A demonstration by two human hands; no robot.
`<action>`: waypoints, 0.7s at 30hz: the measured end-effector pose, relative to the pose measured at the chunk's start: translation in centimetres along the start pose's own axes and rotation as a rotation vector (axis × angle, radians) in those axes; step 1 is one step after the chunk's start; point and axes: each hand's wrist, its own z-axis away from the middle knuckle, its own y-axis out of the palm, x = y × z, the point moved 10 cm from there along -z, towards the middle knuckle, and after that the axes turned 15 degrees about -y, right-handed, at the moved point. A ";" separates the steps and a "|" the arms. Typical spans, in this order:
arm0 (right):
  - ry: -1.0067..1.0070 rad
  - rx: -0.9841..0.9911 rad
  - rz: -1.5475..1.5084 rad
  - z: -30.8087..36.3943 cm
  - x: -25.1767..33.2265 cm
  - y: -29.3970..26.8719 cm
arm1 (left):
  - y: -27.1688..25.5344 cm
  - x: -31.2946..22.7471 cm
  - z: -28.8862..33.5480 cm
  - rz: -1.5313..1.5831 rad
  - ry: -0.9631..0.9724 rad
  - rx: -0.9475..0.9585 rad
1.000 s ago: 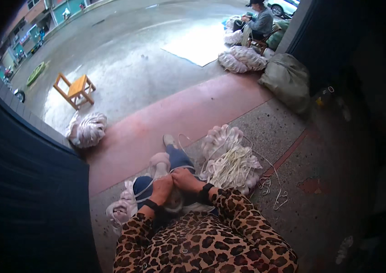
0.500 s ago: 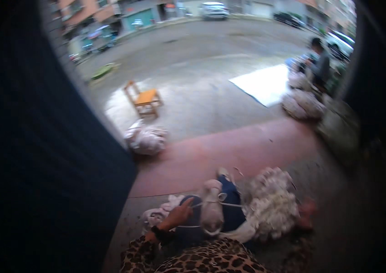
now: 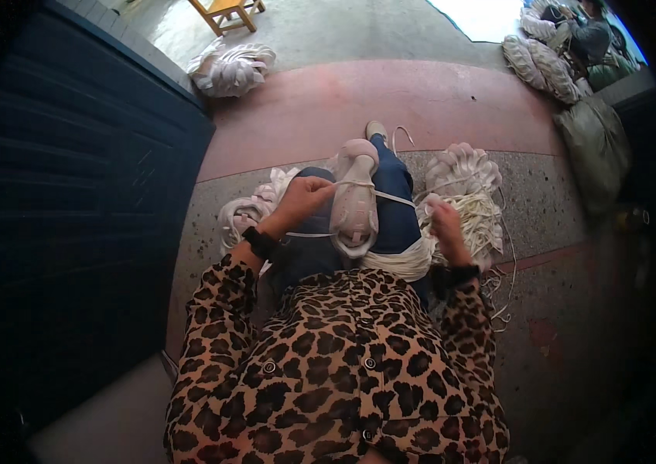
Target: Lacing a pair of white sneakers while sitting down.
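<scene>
A pale pink shoe [image 3: 355, 213] lies across my lap, its toe pointing away from me; whether it has a sole cannot be told. White lace [image 3: 394, 199] crosses its top and runs rightward. Beside the shoe's left edge, my left hand [image 3: 305, 201] is closed in a pinch at the lace. My right hand [image 3: 445, 224] is closed round the lace's right part, a little apart from the shoe. A hank of white laces [image 3: 404, 263] drapes over my right thigh. More pale shoes [image 3: 254, 207] lie by my left leg.
Beyond my right hand sits a pile of pale shoes [image 3: 463, 170] with loose laces. A dark blue door [image 3: 88, 178] stands at left. Farther off are a pale bundle [image 3: 234, 69], a wooden chair [image 3: 227, 9], a grey-green sack [image 3: 595, 151] and a seated person [image 3: 591, 35] among bundles.
The view has tilted down. My right hand has come inward from the far right, nearer the shoe. My left fingers, stretched before, now pinch. A lace loop on the shoe has drawn flatter.
</scene>
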 end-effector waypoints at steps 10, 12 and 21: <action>-0.489 0.533 1.121 -1.0 1.4 15.7 | 8.3 -6.0 -10.9 -0.772 0.173 -0.115; -0.829 0.554 1.295 1.9 1.7 16.7 | 8.4 -5.5 -11.9 -0.715 0.178 -0.063; -0.488 0.112 0.786 2.5 1.8 5.7 | 5.2 -4.3 -8.4 -0.371 0.178 -0.165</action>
